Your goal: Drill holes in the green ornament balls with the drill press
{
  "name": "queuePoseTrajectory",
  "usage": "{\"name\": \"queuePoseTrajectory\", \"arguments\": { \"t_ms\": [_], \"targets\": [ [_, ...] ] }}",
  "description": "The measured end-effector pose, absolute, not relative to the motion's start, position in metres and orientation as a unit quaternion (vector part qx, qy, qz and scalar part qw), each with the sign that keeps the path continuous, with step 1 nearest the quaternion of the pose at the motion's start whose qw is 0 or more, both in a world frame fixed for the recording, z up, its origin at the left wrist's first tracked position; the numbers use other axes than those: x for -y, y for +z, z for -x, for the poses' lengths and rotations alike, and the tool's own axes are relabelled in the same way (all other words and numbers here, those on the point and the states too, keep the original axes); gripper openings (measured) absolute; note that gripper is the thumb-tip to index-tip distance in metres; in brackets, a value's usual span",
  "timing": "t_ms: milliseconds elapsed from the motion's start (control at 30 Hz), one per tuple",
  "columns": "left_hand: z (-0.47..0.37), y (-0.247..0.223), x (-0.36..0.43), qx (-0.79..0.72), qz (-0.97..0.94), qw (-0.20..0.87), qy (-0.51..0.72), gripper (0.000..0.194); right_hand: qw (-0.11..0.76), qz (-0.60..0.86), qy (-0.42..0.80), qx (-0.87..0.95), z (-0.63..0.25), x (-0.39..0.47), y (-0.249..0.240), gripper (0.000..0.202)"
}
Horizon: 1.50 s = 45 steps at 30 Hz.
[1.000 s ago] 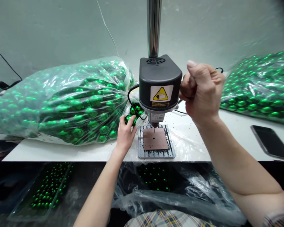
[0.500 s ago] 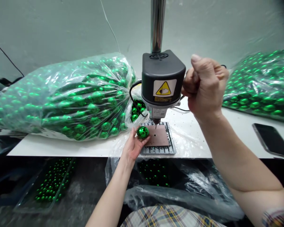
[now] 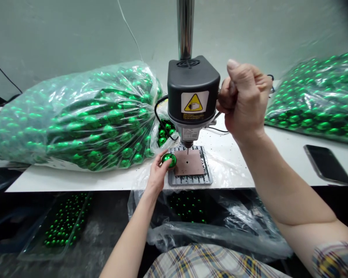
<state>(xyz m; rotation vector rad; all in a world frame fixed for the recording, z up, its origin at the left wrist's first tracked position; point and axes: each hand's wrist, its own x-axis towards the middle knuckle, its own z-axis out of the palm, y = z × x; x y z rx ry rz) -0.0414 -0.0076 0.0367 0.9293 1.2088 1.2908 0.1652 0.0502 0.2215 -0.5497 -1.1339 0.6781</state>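
A shiny green ball [image 3: 169,160] is in my left hand [image 3: 157,173], with the thumb lying over its front. This hand is just left of a pinkish-brown board [image 3: 193,168] that has a small dark hole and rests on a slotted metal base [image 3: 208,178]. Above the board, the bit [image 3: 187,151] of a black drill press [image 3: 193,87] points down, apart from the ball. My right hand [image 3: 245,98] is closed in a fist at the right side of the drill head, around its feed lever [image 3: 217,116], most of which the fingers hide.
Large clear bags of green balls stand left [image 3: 84,119] and right [image 3: 321,96]. A phone [image 3: 327,164] lies on the white table [image 3: 75,180] at right. Below the edge are a clear bin [image 3: 62,227] of balls and a plastic bag [image 3: 220,235]. Dark shavings litter the base.
My left thumb has come over the front of the ball, and the ball is now a little left of the board's edge. My right hand stays at the lever. The whole view has shifted slightly.
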Motion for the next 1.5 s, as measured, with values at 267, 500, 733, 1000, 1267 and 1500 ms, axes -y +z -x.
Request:
{"name": "queuePoseTrajectory", "arguments": {
  "t_ms": [267,500,733,1000,1267,1500],
  "targets": [
    [0.041,0.031,0.003,-0.448,-0.267,0.647,0.556,0.052,0.755,0.258,0.31,0.517,-0.163,-0.047,0.223,0.063],
    [0.029,0.031,0.0,-0.462,-0.365,0.585,0.558,0.058,0.764,0.252,0.307,0.509,-0.163,-0.05,0.223,0.063],
    [0.018,0.023,-0.006,-0.504,-0.508,0.483,0.505,0.058,0.76,0.239,0.317,0.514,-0.163,-0.05,0.224,0.062],
    [0.01,0.027,-0.007,-0.526,-0.652,0.326,0.438,0.05,0.757,0.261,0.315,0.509,-0.163,-0.052,0.224,0.063],
    [0.003,0.013,-0.011,-0.51,-0.641,0.373,0.436,0.056,0.754,0.251,0.319,0.516,-0.164,-0.052,0.223,0.063],
    [0.005,0.003,-0.01,-0.495,-0.62,0.401,0.458,0.059,0.768,0.209,0.299,0.526,-0.162,-0.049,0.219,0.063]
  ]
}}
